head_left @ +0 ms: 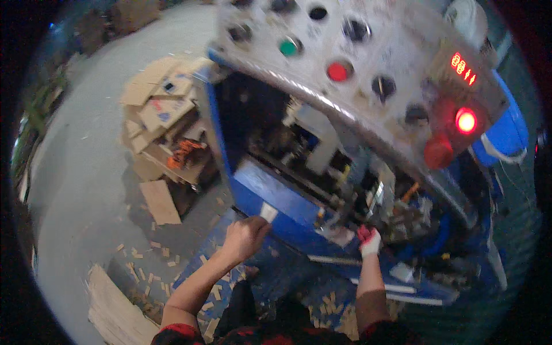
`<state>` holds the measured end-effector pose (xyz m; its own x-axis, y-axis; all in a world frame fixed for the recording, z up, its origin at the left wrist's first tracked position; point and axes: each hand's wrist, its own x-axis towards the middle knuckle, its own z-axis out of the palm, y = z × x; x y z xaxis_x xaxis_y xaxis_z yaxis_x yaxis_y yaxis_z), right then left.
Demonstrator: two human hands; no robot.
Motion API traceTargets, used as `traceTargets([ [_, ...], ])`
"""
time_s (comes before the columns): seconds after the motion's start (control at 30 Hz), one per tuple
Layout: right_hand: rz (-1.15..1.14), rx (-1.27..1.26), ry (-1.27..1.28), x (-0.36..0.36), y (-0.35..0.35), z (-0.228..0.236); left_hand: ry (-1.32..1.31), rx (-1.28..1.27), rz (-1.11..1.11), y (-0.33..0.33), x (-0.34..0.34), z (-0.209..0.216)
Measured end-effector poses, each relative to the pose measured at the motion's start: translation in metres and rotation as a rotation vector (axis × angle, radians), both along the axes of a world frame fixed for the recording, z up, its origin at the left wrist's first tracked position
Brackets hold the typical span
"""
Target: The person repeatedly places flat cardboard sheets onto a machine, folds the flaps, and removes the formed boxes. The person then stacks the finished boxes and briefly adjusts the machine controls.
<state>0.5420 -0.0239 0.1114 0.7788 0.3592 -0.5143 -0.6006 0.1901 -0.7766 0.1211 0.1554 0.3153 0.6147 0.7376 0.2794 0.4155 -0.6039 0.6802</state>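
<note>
My left hand [246,238] is closed in a pinch on a small pale flat piece [268,212], held just in front of the blue front panel of the machine [276,192]. On the right, my right hand [370,241], in a white and red glove, reaches to the machine's front edge beside its metal workings [339,213]. Blur hides its fingers, so I cannot make out whether they grip anything. A pale scrap [338,236] lies by the edge to the left of that glove.
Above the opening hangs a worn control panel [379,57] with knobs, a green button, a red button and a lit red lamp. Flattened cardboard [164,115] is heaped at the left. Small tan offcuts [144,276] litter the floor. A blue container [506,126] stands far right.
</note>
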Motion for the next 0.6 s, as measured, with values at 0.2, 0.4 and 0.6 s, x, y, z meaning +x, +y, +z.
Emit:
traceTargets([
  [0.2, -0.086, 0.106, 0.11, 0.009, 0.007, -0.012, -0.441, 0.28, 0.224, 0.067, -0.002, 0.107],
  [0.4, 0.02, 0.128, 0.152, 0.011, 0.012, -0.014, -0.515, 0.498, 0.342, 0.127, 0.033, 0.2],
  [0.6, 0.014, 0.308, 0.041, 0.0, 0.012, -0.026, -0.656, 0.357, 0.165, 0.111, 0.058, 0.206],
])
